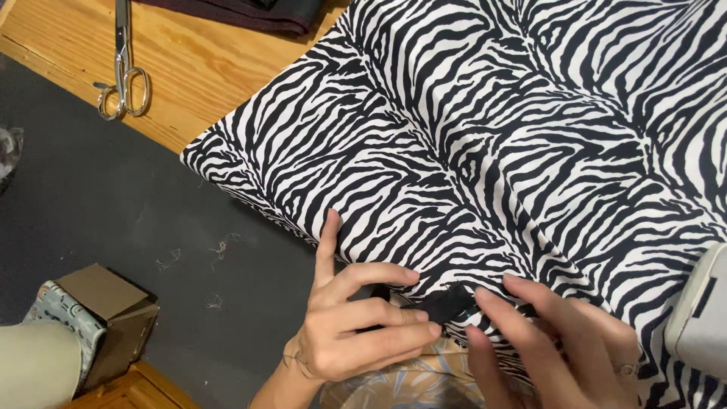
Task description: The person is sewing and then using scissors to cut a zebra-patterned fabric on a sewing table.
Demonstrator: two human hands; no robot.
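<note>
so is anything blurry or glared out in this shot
Head view: even, soft light, no glare; the zebra fabric and scissors are sharp; the left hand and right hand look slightly soft; the grey object at the right edge is blurred.

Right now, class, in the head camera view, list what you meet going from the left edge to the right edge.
Small brown cardboard box → scissors on the wooden table → left hand → black strap piece pinched by both hands → right hand → grey machine edge. The zebra-print fabric spans the middle and right.
</note>
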